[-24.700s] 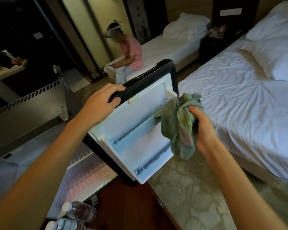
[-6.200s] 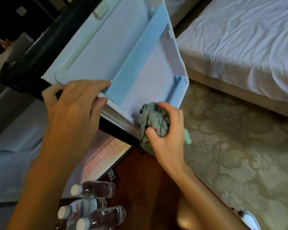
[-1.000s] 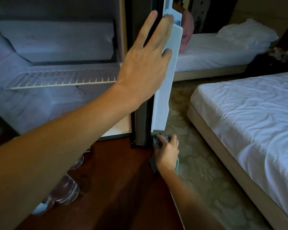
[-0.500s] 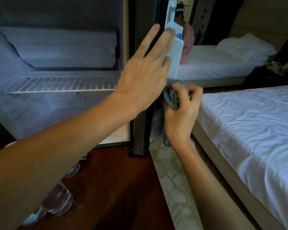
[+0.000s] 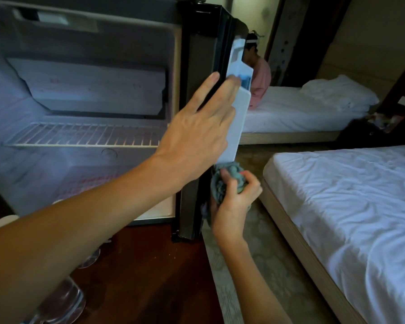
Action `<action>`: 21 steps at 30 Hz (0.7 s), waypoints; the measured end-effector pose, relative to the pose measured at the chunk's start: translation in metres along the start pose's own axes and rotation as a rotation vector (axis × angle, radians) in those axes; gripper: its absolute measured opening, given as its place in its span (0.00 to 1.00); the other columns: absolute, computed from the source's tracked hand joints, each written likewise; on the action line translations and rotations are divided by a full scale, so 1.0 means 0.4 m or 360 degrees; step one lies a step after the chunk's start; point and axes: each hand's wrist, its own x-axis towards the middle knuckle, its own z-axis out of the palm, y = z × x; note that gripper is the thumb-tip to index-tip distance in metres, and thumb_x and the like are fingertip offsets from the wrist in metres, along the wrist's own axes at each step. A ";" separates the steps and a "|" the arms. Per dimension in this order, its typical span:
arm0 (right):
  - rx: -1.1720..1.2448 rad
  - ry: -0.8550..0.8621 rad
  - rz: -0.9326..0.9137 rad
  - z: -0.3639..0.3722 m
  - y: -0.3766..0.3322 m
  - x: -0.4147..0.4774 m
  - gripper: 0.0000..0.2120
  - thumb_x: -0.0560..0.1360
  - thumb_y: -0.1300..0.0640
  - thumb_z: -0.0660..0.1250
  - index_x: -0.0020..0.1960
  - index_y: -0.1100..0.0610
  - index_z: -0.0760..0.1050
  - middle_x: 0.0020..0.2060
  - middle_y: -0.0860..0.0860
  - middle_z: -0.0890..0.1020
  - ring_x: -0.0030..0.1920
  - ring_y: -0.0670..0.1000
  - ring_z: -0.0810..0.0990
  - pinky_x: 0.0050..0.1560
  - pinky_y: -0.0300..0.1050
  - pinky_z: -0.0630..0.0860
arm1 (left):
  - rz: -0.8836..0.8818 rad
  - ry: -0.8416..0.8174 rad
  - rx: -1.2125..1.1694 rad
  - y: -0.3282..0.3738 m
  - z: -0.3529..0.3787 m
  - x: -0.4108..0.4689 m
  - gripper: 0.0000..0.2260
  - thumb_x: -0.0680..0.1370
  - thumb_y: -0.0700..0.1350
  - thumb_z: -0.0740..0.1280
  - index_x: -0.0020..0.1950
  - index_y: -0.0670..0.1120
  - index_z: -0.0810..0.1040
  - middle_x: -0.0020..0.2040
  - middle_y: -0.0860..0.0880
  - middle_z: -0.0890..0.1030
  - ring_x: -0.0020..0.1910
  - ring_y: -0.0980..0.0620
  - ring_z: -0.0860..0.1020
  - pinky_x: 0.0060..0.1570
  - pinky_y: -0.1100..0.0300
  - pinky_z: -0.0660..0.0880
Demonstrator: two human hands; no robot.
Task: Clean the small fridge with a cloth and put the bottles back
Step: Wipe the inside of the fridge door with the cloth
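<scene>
Fridge door (image 5: pixel 234 118) steadied by flat, straight-fingered left hand (image 5: pixel 197 139), presumably against swinging; right hand (image 5: pixel 234 204) grips bunched cloth (image 5: pixel 232 175) at door's lower edge.

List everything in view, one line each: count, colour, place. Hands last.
fridge: one, pale inside, left, open
shelf: one, white wire, inside fridge
door: one, black edge, white lining, centre, edge-on
cloth: one, grey-green, under the lining's lower end
bottles: at least two, clear, bottom left, partly hidden
wood: one surface, dark red-brown, below fridge
carpet: one, pale patterned, beside near bed
beds: two, white, right, one near, one far
pillow: one, white, far bed
seated person: one, pink top, far bed
left hand: one, flat against door lining
right hand: one, grips cloth
</scene>
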 end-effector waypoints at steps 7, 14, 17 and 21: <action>-0.0256 -0.0406 0.0370 0.033 0.093 -0.176 0.35 0.62 0.68 0.73 0.61 0.46 0.64 0.65 0.55 0.62 0.61 0.56 0.62 0.54 0.63 0.77 | 0.0036 -0.0069 0.0076 -0.004 -0.005 0.001 0.13 0.78 0.41 0.54 0.56 0.37 0.73 0.77 0.34 0.58 0.79 0.41 0.50 0.76 0.44 0.41; -0.0139 -0.0094 -0.0051 -0.012 0.011 -0.049 0.32 0.64 0.70 0.73 0.61 0.49 0.67 0.61 0.54 0.65 0.58 0.53 0.65 0.51 0.55 0.75 | 0.0051 -0.0076 0.0070 -0.004 0.005 0.001 0.15 0.80 0.44 0.53 0.58 0.37 0.71 0.78 0.34 0.56 0.79 0.40 0.50 0.76 0.43 0.41; -0.0114 0.0109 -0.0236 -0.052 -0.069 0.106 0.27 0.67 0.65 0.74 0.61 0.49 0.68 0.59 0.53 0.65 0.56 0.53 0.66 0.52 0.50 0.71 | 0.0058 -0.0088 0.0031 -0.002 0.005 0.000 0.16 0.80 0.44 0.50 0.60 0.37 0.70 0.77 0.33 0.58 0.79 0.39 0.51 0.76 0.43 0.41; 0.0086 0.0181 -0.0325 -0.091 -0.099 0.200 0.18 0.73 0.55 0.69 0.61 0.50 0.69 0.58 0.52 0.67 0.57 0.54 0.70 0.55 0.46 0.73 | 0.0044 -0.0100 -0.0033 -0.002 -0.002 0.000 0.18 0.81 0.43 0.52 0.66 0.35 0.69 0.75 0.34 0.63 0.78 0.39 0.54 0.75 0.41 0.41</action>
